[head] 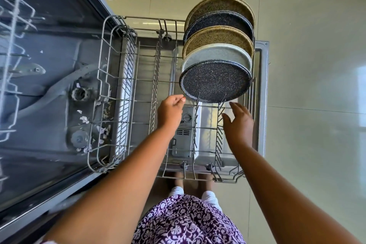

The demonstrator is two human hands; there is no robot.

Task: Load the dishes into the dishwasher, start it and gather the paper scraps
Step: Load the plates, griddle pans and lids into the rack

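Several speckled plates stand on edge in the right row of the pulled-out lower rack (103, 93). The nearest is a dark plate (215, 81), with a white plate (217, 53), tan plates and another dark one behind it. My left hand (171, 112) hovers just left of the dark plate's lower rim, fingers loosely curled and holding nothing. My right hand (238, 123) is spread open just below the same plate, above the rack's tines, not touching it. Paper scraps (85, 119) lie on the dishwasher tub floor at left.
The dishwasher door (262, 93) lies open flat under the rack. The tub's spray arm (59, 89) and filter are at left, and the upper rack (11, 25) shows at top left. Beige floor tiles surround the door. My feet stand at the rack's near edge.
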